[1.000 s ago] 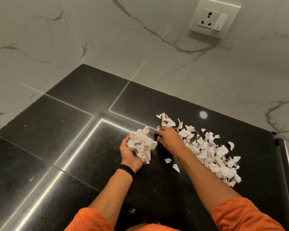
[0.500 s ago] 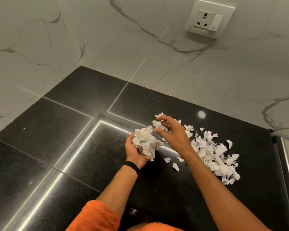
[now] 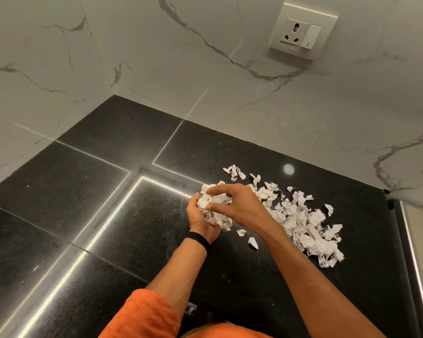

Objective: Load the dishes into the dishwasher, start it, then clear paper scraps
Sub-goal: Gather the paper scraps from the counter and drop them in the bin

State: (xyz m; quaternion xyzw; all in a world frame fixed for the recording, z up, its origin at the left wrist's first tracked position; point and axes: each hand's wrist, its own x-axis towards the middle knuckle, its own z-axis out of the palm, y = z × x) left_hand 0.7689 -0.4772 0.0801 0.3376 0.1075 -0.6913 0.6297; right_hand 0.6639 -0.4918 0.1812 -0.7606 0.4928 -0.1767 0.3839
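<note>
My left hand (image 3: 200, 219) is cupped palm up above the black countertop (image 3: 108, 215) and holds a bunch of white paper scraps (image 3: 216, 217). My right hand (image 3: 237, 206) lies over that bunch with its fingers curled onto the paper, pressing scraps into the left palm. A wide pile of torn white paper scraps (image 3: 305, 225) lies on the counter to the right of both hands. Two small scraps (image 3: 247, 236) sit loose just in front of the hands.
White marble walls meet in a corner behind the counter. A wall socket with a switch (image 3: 302, 34) is at the upper right. The counter's right edge (image 3: 398, 240) runs near the pile. A small scrap (image 3: 191, 309) lies near my body.
My right hand picked scraps from the pile's left end and brought them over the bunch in my left hand. The left hand stayed nearly in place.
</note>
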